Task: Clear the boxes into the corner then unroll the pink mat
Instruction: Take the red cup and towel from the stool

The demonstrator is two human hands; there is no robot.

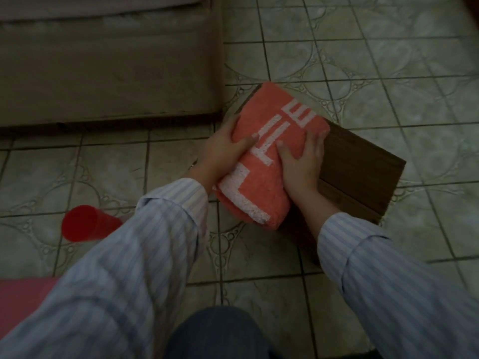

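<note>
A folded salmon-pink mat with white letters lies on top of a brown cardboard box on the tiled floor. My left hand grips the mat's left edge, thumb on top and fingers curled over the side. My right hand holds the mat's right side, thumb on the top and fingers wrapped over the edge next to the box. Both sleeves are striped light blue.
A grey sofa base fills the upper left. A red plastic cup lies on its side on the floor at the left. A pink surface shows at the lower left edge. My knee in jeans is at the bottom.
</note>
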